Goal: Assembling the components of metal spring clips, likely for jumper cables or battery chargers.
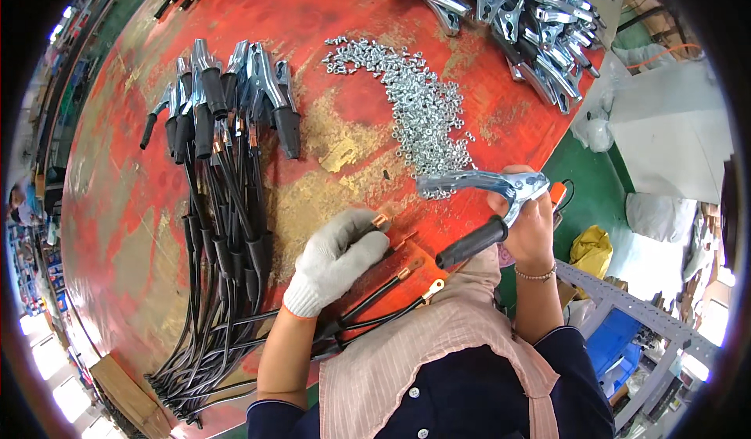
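Note:
My left hand (332, 259), in a white knit glove, is closed with a copper cable lug (381, 221) sticking out at its fingertips. The cable behind that lug is mostly hidden by the glove. Bare and wearing a beaded bracelet, my right hand (528, 232) grips a shiny metal spring clamp (477, 182) with a black sleeve (472, 242) on one handle. The clamp is tilted, apart from the lug. Between my hands and my body, more black cables (371, 297) end in copper lugs, one of them a brass-coloured ring lug (433, 289).
A heap of small nuts (426, 111) lies beyond my hands on the worn red table (313, 17). Clamps with cables (227, 126) are bundled at left, and loose clamps (540, 32) pile up far right. An orange tool (558, 194) shows partly behind my right hand.

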`<state>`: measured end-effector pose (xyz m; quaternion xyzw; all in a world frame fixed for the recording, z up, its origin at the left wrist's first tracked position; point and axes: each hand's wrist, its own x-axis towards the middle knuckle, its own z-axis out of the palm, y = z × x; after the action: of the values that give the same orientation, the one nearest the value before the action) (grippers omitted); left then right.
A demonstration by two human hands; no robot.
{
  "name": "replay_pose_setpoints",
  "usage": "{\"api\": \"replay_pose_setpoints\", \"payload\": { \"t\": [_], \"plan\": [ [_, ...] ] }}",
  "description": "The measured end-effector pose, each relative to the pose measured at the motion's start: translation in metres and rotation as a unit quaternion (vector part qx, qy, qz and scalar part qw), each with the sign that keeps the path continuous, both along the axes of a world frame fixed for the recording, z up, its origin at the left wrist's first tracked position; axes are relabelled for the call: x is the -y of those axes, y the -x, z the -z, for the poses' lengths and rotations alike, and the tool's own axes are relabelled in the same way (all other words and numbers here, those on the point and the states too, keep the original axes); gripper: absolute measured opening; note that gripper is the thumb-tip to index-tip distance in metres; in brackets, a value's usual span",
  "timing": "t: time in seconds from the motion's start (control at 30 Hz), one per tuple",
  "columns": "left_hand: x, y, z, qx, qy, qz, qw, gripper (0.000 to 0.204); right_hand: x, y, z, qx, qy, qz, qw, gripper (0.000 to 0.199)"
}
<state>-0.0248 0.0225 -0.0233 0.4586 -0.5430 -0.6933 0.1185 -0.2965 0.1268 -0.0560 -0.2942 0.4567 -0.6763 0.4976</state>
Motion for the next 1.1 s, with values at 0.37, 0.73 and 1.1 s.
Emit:
{"api": "replay_pose_setpoints", "payload": {
  "t": [0.37, 0.73, 1.1],
  "plan": [
    [-0.006, 0.007, -0.014, 0.091, 0.137, 0.046, 0.985, 0.023, 0.026, -0.044, -0.022, -0.023, 0.034, -0.096, 0.995, 0.052],
    [-0.008, 0.008, -0.016, 0.107, 0.134, 0.044, 0.984, 0.021, 0.021, -0.056, -0.029, -0.058, 0.06, -0.101, 0.991, 0.051],
    [-0.007, 0.008, -0.016, 0.145, 0.136, 0.062, 0.978, 0.029, 0.02, -0.056, -0.034, -0.076, 0.049, -0.095, 0.991, 0.055]
  ]
}}
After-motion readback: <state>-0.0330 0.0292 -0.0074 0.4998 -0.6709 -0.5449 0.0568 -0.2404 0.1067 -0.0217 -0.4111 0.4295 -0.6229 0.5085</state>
